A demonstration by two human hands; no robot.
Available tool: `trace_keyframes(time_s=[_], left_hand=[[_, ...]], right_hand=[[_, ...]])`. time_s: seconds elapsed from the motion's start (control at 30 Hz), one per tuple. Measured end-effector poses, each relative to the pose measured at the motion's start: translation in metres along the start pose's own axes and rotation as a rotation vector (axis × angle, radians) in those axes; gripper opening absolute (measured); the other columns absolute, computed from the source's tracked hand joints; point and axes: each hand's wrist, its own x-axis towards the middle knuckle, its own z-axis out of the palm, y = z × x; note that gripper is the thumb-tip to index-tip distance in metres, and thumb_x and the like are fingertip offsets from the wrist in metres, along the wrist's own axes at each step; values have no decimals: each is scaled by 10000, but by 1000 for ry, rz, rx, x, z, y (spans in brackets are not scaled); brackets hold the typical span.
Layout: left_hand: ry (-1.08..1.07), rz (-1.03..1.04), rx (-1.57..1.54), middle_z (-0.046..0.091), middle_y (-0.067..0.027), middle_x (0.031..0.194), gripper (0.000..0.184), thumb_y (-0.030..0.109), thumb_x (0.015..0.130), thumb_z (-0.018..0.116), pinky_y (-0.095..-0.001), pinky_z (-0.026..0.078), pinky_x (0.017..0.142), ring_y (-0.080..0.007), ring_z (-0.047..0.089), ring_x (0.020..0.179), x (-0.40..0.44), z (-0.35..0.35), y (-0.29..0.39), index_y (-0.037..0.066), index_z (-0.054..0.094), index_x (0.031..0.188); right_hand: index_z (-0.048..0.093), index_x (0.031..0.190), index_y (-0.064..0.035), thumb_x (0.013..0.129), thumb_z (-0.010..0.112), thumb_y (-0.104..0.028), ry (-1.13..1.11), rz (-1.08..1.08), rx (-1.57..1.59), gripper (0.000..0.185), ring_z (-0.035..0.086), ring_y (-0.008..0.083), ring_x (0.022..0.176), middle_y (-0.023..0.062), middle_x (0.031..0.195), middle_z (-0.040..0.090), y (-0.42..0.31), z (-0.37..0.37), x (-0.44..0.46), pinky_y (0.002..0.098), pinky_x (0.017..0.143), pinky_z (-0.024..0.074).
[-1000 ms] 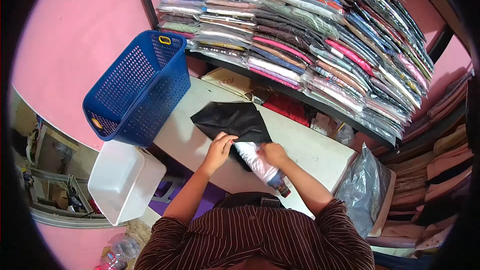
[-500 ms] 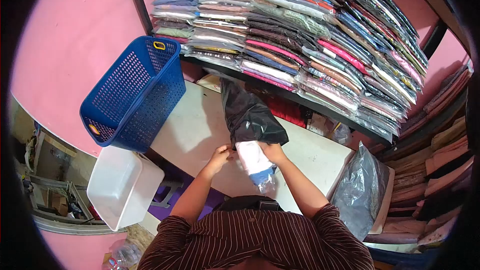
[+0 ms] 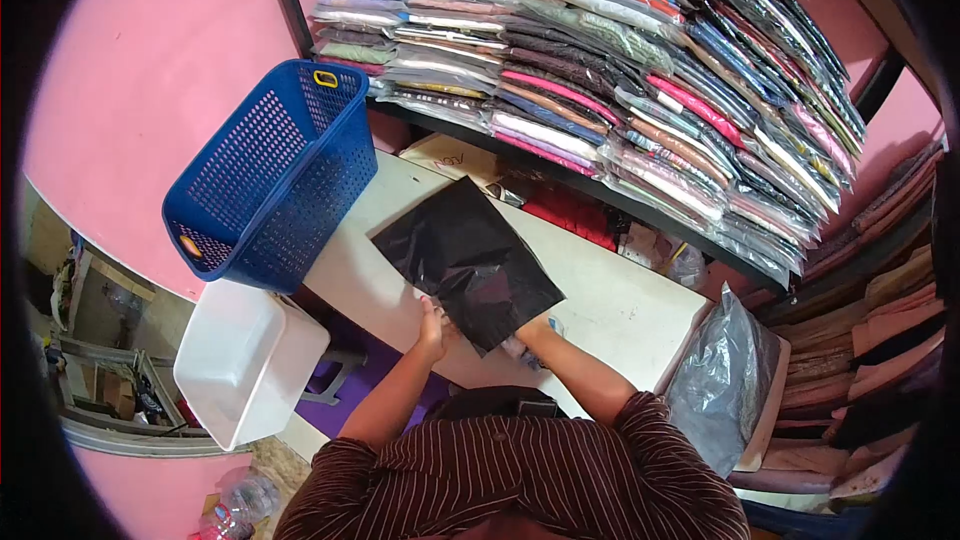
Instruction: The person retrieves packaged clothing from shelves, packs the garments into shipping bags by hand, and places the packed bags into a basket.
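A black plastic bag [image 3: 470,265] lies spread above the white table, its lower edge toward me. My left hand [image 3: 432,328] is closed on the bag's lower left edge. At the bag's lower right edge, my right hand [image 3: 538,332] reaches in with its fingers covered by the black plastic. Crinkled clear plastic of a wrapped garment [image 3: 514,346] shows beside that hand, which grips it at the bag's mouth. Most of the garment is hidden by the bag.
A blue perforated basket [image 3: 290,200] stands at the left, with a white bin [image 3: 225,365] below it. Stacks of packed garments [image 3: 560,50] fill the shelf behind the white table [image 3: 620,315]. A grey plastic bag [image 3: 725,385] lies at the right, near piled brown cloth [image 3: 860,360].
The black bag has flattened out and come toward me, covering the white and blue part of the wrapped garment. My left hand has moved slightly down onto the bag's edge.
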Motion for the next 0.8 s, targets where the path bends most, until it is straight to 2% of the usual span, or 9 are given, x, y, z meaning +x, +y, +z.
trace_keyframes(time_s=[0.13,0.2,0.23,0.4,0.47,0.53,0.63,0.67,0.8], left_hand=[[-12,-82,-27,468,-143,1360,880,755,865,180,-513,311,1018,-346,428,1237,-28,12,17,82,379,1397],[15,-120,33,454,-140,1373,854,741,874,223,-501,328,1004,-338,437,1223,-29,9,14,85,372,1401],[29,-91,81,455,-139,1357,796,699,887,298,-489,355,981,-329,456,1197,-25,4,10,95,365,1401],[94,-4,109,492,-142,1250,652,496,900,505,-464,431,907,-310,511,1115,-42,-12,16,122,311,1398],[197,38,288,504,-109,1183,575,338,846,571,-396,509,765,-237,587,978,-55,-12,14,99,350,1319],[230,4,274,517,-106,1108,603,240,801,599,-377,506,780,-208,585,956,-62,-11,11,84,312,1309],[33,12,429,521,-136,1127,735,170,741,665,-367,497,832,-228,578,1003,-63,-21,-7,50,239,1328],[-19,175,501,519,-156,1138,796,123,705,690,-368,490,850,-244,575,1023,-63,-23,-18,37,213,1336],[45,495,840,516,-191,1166,894,2,654,713,-356,468,885,-278,565,1079,-49,-46,-63,13,163,1359]], right_hand=[[523,1275,-48,885,474,-360,76,-98,-128,502,464,366,1233,197,1329,503,-33,-15,14,444,1056,333],[640,1129,-34,847,506,-409,-846,244,-242,488,551,375,1132,212,1143,622,-51,-31,35,475,977,390],[714,876,-32,859,490,-445,-435,217,-97,470,609,391,1013,202,938,679,-52,-22,29,488,892,428],[676,979,-17,855,560,-350,-459,-42,-189,374,603,397,981,182,980,668,-15,-52,9,513,951,387],[656,973,0,817,610,-247,1,-199,18,296,582,386,995,177,981,646,14,-65,-11,546,955,370],[642,922,-20,763,656,-136,148,-116,102,197,570,346,996,136,1005,626,52,-67,-24,488,897,421],[578,1061,-55,751,641,-68,3,141,57,316,572,342,1014,150,1092,591,76,-70,-22,413,885,460],[547,1114,-69,752,639,-55,-12,259,38,374,572,344,1022,154,1111,582,76,-72,-17,394,881,470],[454,1289,-111,712,591,8,-169,158,141,604,552,372,1071,191,1167,565,79,-52,10,429,912,465]])
